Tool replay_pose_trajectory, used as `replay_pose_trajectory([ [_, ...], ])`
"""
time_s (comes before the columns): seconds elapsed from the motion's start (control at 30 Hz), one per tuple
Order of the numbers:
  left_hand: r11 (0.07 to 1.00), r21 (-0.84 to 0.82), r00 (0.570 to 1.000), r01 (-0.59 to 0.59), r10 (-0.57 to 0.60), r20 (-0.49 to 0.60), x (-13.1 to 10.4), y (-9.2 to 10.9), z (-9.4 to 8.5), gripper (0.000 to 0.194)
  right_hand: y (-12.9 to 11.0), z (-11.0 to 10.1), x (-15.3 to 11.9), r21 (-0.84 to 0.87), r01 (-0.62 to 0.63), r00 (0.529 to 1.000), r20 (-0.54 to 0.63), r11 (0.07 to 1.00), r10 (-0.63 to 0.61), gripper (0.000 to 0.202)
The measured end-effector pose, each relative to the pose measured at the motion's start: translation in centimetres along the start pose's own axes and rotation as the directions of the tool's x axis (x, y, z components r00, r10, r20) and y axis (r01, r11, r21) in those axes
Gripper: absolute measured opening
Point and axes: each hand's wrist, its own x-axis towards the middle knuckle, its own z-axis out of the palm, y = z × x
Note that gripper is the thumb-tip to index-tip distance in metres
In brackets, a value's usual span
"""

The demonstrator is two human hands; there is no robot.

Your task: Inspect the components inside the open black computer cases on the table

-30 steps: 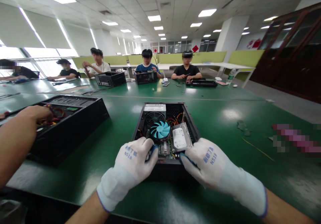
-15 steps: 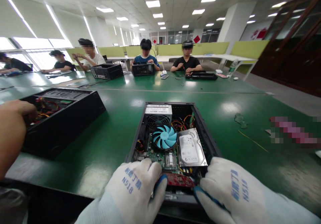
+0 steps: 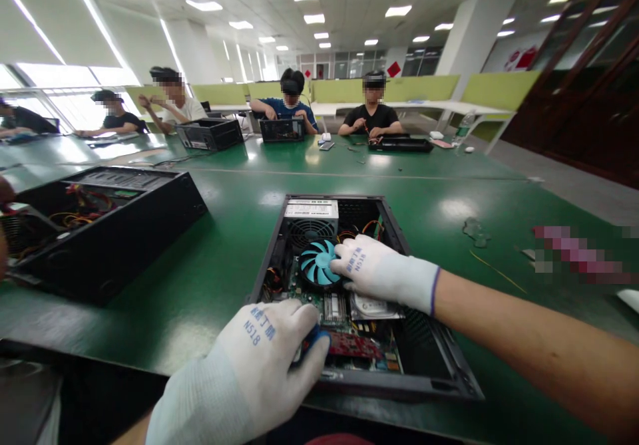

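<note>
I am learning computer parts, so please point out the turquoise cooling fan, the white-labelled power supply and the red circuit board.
Turquoise cooling fan (image 3: 317,264), head view: on its blades.
White-labelled power supply (image 3: 311,210), head view: on its label.
Red circuit board (image 3: 355,346), head view: on its face.

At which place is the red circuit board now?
In the head view, the red circuit board is inside the near end of the open computer case, just right of the left gloved hand.

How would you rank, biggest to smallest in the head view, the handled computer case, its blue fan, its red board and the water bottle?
Handled computer case
Blue fan and red board: too alike to rank
Water bottle, though farther away
</note>
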Motion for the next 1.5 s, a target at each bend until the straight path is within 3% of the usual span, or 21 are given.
replay_pose_trajectory([
  [0.07, 1.0, -0.001, 1.0, 0.006, -0.006, -0.004, 0.1, 0.1, -0.1, 0.014, -0.1, 0.2, 0.4, -0.026, 0.022, 1.0, 0.011, 0.999, -0.022, 0.012],
  [0.17, 1.0, 0.0, 1.0, 0.024, -0.024, 0.009, 0.1, 0.1, 0.0, 0.014, -0.3, 0.5, 0.3, -0.032, 0.056, 0.998, 0.026, 0.998, -0.055, 0.017],
  [0.3, 0.998, 0.003, 0.996, 0.062, -0.063, 0.06, 0.0, 0.0, 0.2, 0.015, -0.2, 0.1, -0.3, -0.008, 0.106, 0.994, -0.038, 0.994, -0.106, 0.015],
  [0.47, 0.999, -0.02, 0.999, 0.038, -0.037, 0.033, 0.3, 0.1, -0.1, 0.018, -0.3, -0.9, -0.4, 0.014, 0.053, 0.999, -0.002, 0.998, -0.053, 0.022],
  [0.57, 0.998, -0.018, 0.993, 0.061, -0.059, 0.1, 0.6, 0.5, -0.7, 0.019, -0.3, -1.2, -0.5, 0.027, 0.039, 0.998, 0.039, 0.999, -0.04, 0.025],
  [0.67, 0.996, -0.006, 0.985, 0.087, -0.085, 0.149, 0.7, 0.8, -1.1, 0.018, -0.1, -1.6, -1.1, 0.056, 0.056, 0.998, 0.001, 0.997, -0.056, 0.025],
  [0.97, 0.994, -0.001, 0.985, 0.108, -0.107, 0.139, 0.7, 0.9, -1.2, 0.017, 1.6, -3.6, -3.2, 0.015, -0.101, 0.995, -0.02, 0.995, 0.102, 0.021],
  [1.27, 0.996, -0.016, 0.988, 0.09, -0.087, 0.129, 0.5, 0.6, -0.8, 0.018, 4.2, -1.1, -1.3, -0.137, -0.266, 0.964, -0.052, 0.954, 0.261, 0.018],
  [1.5, 0.992, -0.034, 0.976, 0.122, -0.114, 0.185, 0.6, 0.6, -0.7, 0.016, 5.0, -0.3, -0.3, -0.127, -0.387, 0.922, -0.046, 0.913, 0.384, 0.017],
])
